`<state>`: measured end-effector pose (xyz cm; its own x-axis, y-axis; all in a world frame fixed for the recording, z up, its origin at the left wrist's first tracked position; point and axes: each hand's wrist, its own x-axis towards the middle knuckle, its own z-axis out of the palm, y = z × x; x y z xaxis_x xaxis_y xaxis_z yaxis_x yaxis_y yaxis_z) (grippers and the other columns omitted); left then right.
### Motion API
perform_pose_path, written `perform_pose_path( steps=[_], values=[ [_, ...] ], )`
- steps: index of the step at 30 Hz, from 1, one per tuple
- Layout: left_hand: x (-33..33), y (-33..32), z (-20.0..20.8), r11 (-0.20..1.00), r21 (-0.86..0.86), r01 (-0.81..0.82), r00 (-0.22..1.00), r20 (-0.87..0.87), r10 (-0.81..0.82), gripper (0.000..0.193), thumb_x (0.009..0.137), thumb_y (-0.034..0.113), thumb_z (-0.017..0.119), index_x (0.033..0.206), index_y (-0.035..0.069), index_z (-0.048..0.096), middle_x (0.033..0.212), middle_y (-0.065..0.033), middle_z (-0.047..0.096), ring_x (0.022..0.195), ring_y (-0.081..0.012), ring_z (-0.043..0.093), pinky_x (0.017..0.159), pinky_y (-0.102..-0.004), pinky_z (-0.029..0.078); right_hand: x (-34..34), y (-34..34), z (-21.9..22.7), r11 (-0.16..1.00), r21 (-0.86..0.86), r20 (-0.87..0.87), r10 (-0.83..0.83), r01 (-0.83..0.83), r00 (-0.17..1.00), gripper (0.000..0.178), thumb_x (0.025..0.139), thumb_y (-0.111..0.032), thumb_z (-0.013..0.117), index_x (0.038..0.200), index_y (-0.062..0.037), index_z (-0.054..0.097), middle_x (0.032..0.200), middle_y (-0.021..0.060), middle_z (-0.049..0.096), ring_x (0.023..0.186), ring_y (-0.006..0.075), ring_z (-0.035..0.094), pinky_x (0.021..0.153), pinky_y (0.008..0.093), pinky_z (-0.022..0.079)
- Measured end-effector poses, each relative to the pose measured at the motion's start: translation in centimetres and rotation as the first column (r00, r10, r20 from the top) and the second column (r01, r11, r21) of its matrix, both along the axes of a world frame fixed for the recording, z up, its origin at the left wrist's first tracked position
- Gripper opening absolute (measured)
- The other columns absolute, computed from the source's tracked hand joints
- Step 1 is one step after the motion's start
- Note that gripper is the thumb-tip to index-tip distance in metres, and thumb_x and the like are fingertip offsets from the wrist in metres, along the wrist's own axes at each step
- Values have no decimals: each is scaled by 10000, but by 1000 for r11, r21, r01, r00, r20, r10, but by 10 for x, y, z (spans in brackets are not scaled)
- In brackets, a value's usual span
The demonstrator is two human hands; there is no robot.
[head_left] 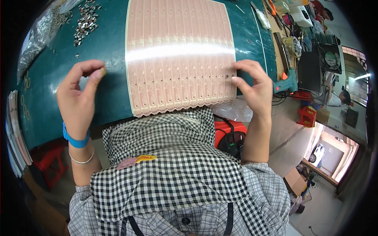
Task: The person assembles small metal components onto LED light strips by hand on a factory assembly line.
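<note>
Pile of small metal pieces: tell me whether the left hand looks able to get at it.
Probably yes, with a forward stretch: only green tabletop and a few stray pieces lie between the left hand and the pile.

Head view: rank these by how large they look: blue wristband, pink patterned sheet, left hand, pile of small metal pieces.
Largest to smallest:
1. Pink patterned sheet
2. Left hand
3. Pile of small metal pieces
4. Blue wristband
</note>
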<state>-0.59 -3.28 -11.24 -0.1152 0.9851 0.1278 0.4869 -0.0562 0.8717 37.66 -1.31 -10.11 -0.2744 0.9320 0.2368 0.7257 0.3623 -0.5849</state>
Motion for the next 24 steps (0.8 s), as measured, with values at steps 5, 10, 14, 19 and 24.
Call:
perform_pose_path(
  steps=[5,10,14,19,24],
  values=[
    [46,-15,23,947,-79,312,787,580,-212,136,858,-38,685,993,-27,705,950,-61,699,884,-115,640,805,-244,515,-22,-7,24,1000,-4,-302,-21,21,953,262,715,40,759,974,4,738,960,100,682,948,211,624,854,310,488],
    [81,-16,17,872,-166,460,687,688,-232,151,847,-61,683,994,-30,698,970,-77,684,872,-125,637,808,-257,521,-72,-17,26,975,-9,-502,189,-224,844,218,715,2,788,928,-24,752,904,74,671,918,195,622,781,304,506],
    [86,-20,12,889,-111,444,682,685,-255,238,863,-48,692,1096,-36,641,983,-81,680,899,-110,645,826,-245,536,-93,-17,25,965,-35,-557,198,-261,806,242,683,-41,825,916,-57,761,872,54,658,883,189,616,727,301,510],
    [88,-23,19,900,-101,424,704,662,-257,321,883,-41,671,1191,-29,582,970,-81,709,916,-101,667,797,-236,558,-98,-12,24,943,140,-298,330,-301,896,278,604,-104,861,866,-93,768,831,28,641,808,198,595,661,302,495],
    [85,-20,9,822,-157,548,405,909,-97,284,913,-11,647,1190,-38,592,985,-93,711,894,-107,669,817,-234,552,-99,-14,22,957,115,-321,289,-266,902,260,592,-90,853,836,-82,761,805,23,627,806,197,593,671,307,493]
  ],
)
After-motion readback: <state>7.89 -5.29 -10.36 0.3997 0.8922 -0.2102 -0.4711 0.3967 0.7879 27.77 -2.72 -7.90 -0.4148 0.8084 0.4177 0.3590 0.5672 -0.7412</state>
